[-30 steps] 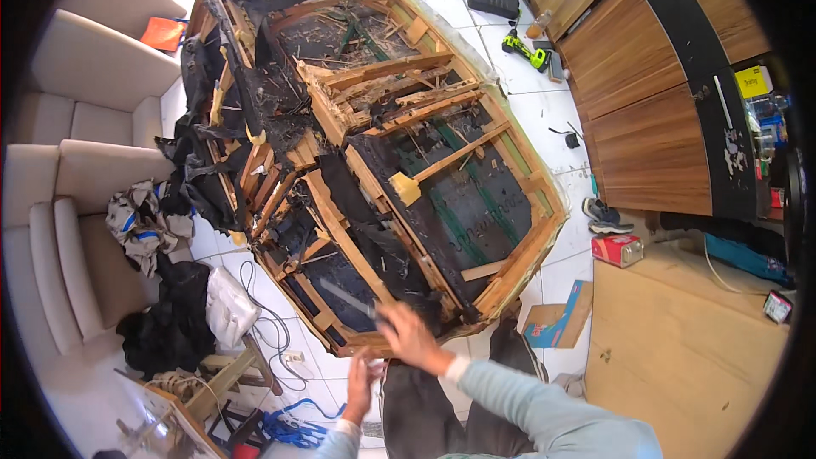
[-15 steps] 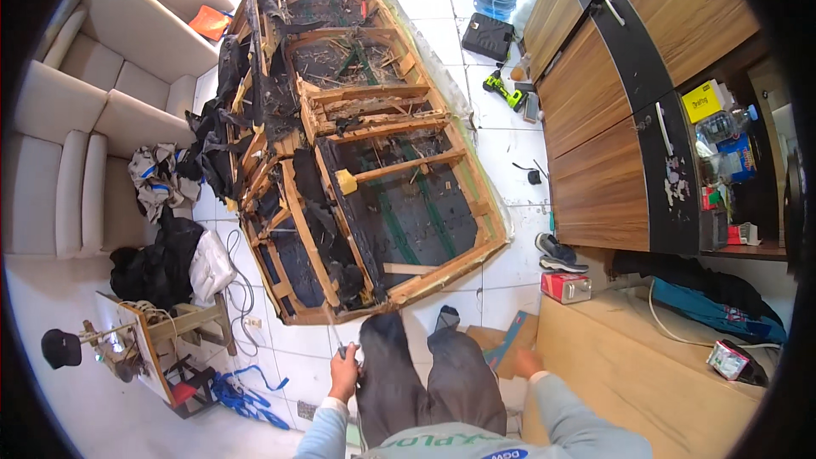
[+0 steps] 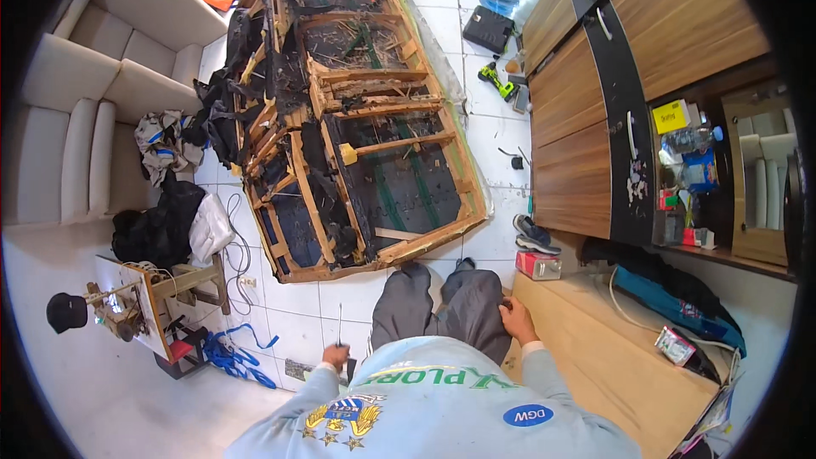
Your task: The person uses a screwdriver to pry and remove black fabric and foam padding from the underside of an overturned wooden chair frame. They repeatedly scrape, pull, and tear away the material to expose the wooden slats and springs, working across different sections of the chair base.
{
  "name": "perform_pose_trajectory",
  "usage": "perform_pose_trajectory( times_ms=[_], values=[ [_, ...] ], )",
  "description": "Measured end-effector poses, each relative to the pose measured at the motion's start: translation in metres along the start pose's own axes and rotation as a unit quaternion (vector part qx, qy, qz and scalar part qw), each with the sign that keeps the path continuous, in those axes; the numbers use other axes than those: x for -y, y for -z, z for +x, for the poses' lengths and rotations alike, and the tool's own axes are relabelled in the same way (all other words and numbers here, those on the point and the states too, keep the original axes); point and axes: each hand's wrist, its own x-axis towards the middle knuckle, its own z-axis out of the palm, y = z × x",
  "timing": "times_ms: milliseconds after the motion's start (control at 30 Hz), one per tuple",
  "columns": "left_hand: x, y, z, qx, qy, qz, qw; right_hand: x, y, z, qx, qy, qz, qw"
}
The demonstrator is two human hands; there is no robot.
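Observation:
My left hand is closed round the dark handle of a screwdriver, whose thin shaft points away toward the frame. My right hand rests against the side of my right thigh, its fingers partly hidden. Just beyond my knees lies a large stripped wooden furniture frame, its slats exposed. Torn black fabric hangs along its left side, and splinters and debris lie inside. A small yellow foam piece clings to a middle rail.
Grey sofa seats and heaped cloths stand at left, near a small wooden stand. At right are a wood-fronted cabinet, a green drill, shoes, a red box and a tan board.
My view has tilted and shifted, bringing more of my shirt into sight. My left hand with the screwdriver has drawn back beside my body. My right hand has come in against my thigh.

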Motion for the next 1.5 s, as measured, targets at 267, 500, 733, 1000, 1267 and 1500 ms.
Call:
perform_pose_trajectory(
  times_ms=[267,500,733,1000,1267,1500],
  values=[
    [-0.291,0.048,0.021,-0.181,-0.194,-0.284,0.921,-0.011,0.084,0.108,0.027,0.019,0.004,0.999],
    [-0.453,-0.018,-0.058,-0.177,-0.229,-0.281,0.915,-0.027,0.18,0.249,0.013,0.088,0.026,0.996],
    [-0.428,-0.175,-0.042,-0.137,-0.124,-0.186,0.965,0.004,0.281,0.406,0.035,0.149,0.022,0.988],
    [-0.352,-0.246,-0.012,-0.037,0.066,0.008,0.997,0.117,0.324,0.451,0.099,0.1,0.064,0.988],
    [-0.562,-0.122,0.075,-0.218,0.024,-0.075,0.973,0.167,0.346,0.585,0.126,0.056,0.233,0.963],
    [-0.922,0.046,0.044,-0.184,-0.33,-0.315,0.87,0.108,0.421,0.695,0.017,0.101,-0.004,0.995]
  ],
)
